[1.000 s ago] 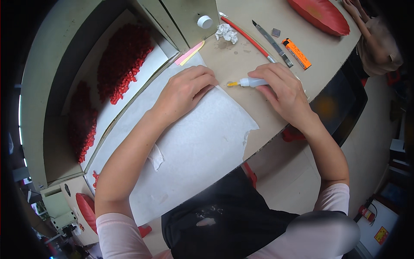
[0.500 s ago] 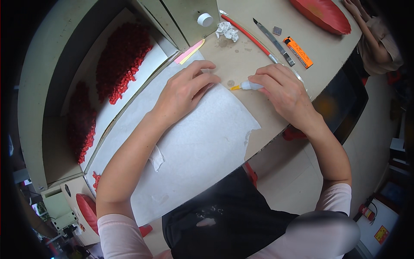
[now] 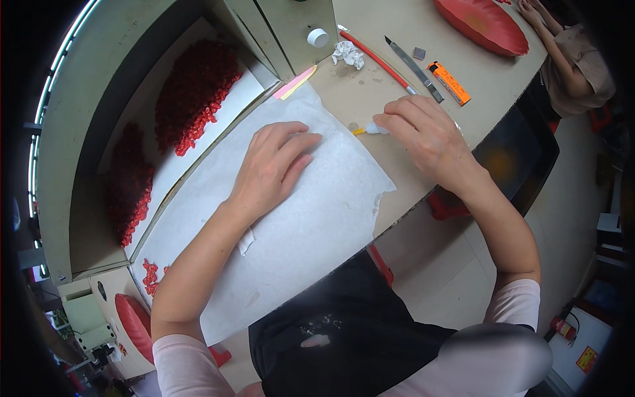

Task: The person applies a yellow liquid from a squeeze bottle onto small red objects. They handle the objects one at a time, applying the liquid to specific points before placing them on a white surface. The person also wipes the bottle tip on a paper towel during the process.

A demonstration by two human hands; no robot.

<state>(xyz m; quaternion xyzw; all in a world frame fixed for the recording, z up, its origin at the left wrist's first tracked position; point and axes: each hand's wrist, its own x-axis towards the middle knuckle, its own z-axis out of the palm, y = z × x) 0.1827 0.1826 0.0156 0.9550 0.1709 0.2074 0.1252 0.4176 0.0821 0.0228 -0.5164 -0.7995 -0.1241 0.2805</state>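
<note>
In my right hand is a small white squeeze bottle with a yellow nozzle tip, gripped from above by the fingertips. Its tip points left, low over the tan table beside the edge of a white paper sheet. My left hand hovers over or rests on that sheet, fingers loosely curved and apart, with nothing visible in them. Beneath my left forearm, a scrap of white paper partly shows. A few small red pieces lie on the sheet next to that forearm.
A grey-green open-fronted box at left holds heaps of small red pieces. Crumpled tissue, a red stick-like tool, a craft knife, an orange box and a red tray lie further back. Another person sits far right.
My left hand has drawn back leftward and down across the paper, its fingers opening a little. My right hand has shifted slightly left with the bottle. The view has tilted a bit.
</note>
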